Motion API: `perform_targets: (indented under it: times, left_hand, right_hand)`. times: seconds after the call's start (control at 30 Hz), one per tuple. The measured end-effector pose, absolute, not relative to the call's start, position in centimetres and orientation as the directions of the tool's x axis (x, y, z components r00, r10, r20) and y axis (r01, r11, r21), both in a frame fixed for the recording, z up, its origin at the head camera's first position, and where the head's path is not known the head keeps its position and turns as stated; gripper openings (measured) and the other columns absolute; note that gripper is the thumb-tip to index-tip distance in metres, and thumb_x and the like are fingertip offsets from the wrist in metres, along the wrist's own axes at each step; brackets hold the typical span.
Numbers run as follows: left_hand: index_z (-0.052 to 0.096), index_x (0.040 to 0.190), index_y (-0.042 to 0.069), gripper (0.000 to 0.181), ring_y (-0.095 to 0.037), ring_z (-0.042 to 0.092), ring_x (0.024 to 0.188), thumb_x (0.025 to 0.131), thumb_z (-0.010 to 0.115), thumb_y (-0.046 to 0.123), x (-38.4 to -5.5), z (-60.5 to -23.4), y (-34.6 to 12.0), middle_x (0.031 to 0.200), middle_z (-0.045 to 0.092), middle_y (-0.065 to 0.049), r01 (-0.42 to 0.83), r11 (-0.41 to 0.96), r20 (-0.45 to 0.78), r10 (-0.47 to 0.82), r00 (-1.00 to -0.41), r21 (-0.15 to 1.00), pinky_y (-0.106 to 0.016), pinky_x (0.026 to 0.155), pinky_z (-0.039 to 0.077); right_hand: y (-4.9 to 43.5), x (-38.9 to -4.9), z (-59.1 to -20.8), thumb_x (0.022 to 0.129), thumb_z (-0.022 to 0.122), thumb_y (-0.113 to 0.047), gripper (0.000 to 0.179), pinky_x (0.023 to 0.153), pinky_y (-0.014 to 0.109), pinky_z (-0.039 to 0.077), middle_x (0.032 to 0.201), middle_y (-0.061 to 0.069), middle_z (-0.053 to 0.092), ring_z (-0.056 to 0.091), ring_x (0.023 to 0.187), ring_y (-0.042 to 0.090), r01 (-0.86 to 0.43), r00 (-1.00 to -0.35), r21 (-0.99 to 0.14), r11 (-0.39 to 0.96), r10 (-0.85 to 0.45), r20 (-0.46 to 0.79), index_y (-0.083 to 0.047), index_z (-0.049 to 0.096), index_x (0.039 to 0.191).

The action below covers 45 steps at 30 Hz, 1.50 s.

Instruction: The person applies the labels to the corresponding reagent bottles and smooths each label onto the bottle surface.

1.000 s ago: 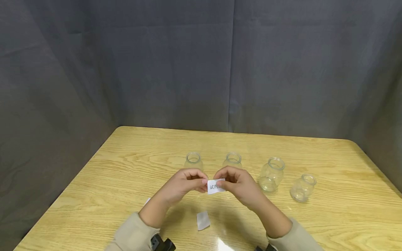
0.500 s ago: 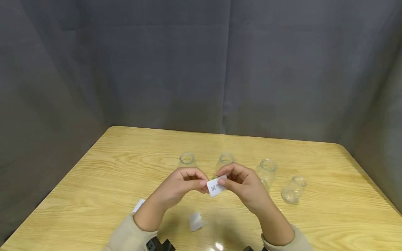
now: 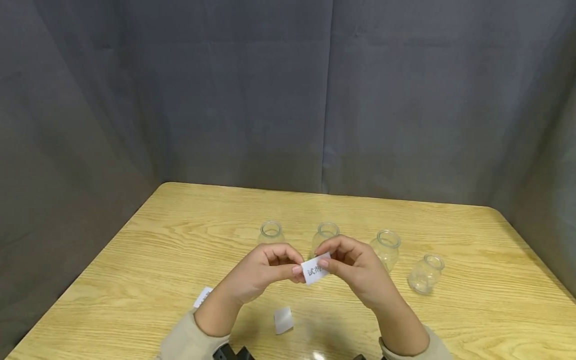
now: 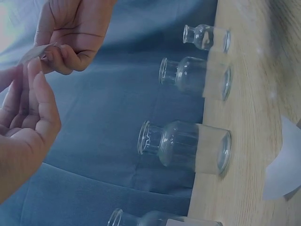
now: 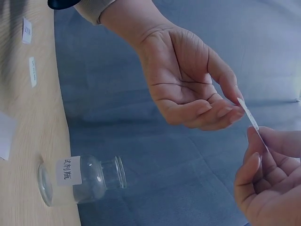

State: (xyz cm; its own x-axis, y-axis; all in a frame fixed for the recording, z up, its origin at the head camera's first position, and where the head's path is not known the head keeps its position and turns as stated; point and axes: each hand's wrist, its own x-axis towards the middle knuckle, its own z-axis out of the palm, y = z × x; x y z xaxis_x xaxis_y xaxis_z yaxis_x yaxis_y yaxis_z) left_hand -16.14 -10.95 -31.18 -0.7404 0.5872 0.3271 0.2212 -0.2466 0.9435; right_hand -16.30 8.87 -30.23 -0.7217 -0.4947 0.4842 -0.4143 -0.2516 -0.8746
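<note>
A small white label (image 3: 312, 272) printed with dark characters is held up above the table. My left hand (image 3: 261, 272) pinches its left edge between thumb and fingertips. On the other side, the thumb and fingers of my right hand (image 3: 362, 274) pinch the right end and cover part of the print. Seen edge-on in the right wrist view, the label (image 5: 249, 115) spans both hands. Behind the hands stand several clear glass bottles (image 3: 388, 245) in a row. One bottle (image 5: 99, 181) bears a similar printed label (image 5: 69, 170).
A blank-looking piece of paper (image 3: 283, 320) lies on the wooden table (image 3: 148, 260) below the hands. Another printed label (image 3: 202, 297) is partly hidden by the left forearm. The smallest bottle (image 3: 426, 274) stands at the right end. Dark cloth (image 3: 243, 100) hangs behind the table.
The label has tilted, its right end rising, and both hands stay pinched on it. The whole head view has shifted slightly, and more of the label beside the left forearm shows.
</note>
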Motion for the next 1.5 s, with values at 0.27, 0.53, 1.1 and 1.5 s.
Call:
perform_targets:
  times: [0.27,0.53,1.1,1.5]
  left_hand:
    - [0.046,0.09,-0.022,0.035,-0.013,0.057,0.074,0.085,0.054,0.012,-16.3,-31.2,-10.8,0.078,0.061,-0.001,0.235,-0.241,0.334,0.588,-0.736,0.942,-0.032,0.072,0.047]
    - [0.046,0.088,-0.021,0.035,-0.013,0.058,0.074,0.086,0.052,0.013,-16.6,-31.4,-10.6,0.079,0.06,-0.002,0.253,-0.254,0.358,0.614,-0.703,0.934,-0.031,0.07,0.048]
    - [0.045,0.092,-0.021,0.036,-0.013,0.057,0.076,0.085,0.054,0.014,-16.9,-31.6,-9.9,0.08,0.06,0.0,0.187,-0.225,0.289,0.634,-0.717,0.956,-0.034,0.073,0.047]
    - [0.047,0.092,-0.021,0.035,-0.014,0.057,0.076,0.085,0.053,0.013,-16.5,-31.5,-10.3,0.08,0.061,0.0,0.18,-0.21,0.273,0.624,-0.732,0.961,-0.038,0.073,0.047]
  right_hand:
    - [9.1,-16.3,-30.3,0.082,0.054,0.002,0.018,0.061,0.02,0.045,0.083,-0.001,0.055,0.05,0.07,0.01,-0.419,-0.721,-0.869,-0.263,-0.486,0.494,-0.012,0.06,0.092]
    - [9.6,-16.6,-30.4,0.082,0.054,0.002,0.019,0.062,0.021,0.046,0.084,-0.001,0.055,0.051,0.07,0.009,-0.403,-0.729,-0.883,-0.239,-0.5,0.468,-0.013,0.06,0.091]
    - [10.2,-16.7,-30.8,0.082,0.054,0.002,0.016,0.061,0.022,0.045,0.083,-0.001,0.056,0.052,0.07,0.01,-0.384,-0.735,-0.897,-0.218,-0.516,0.44,-0.011,0.06,0.09]
    - [9.9,-16.7,-31.1,0.082,0.053,0.002,0.018,0.061,0.022,0.045,0.084,0.0,0.056,0.052,0.07,0.01,-0.371,-0.714,-0.891,-0.261,-0.534,0.453,-0.012,0.06,0.091]
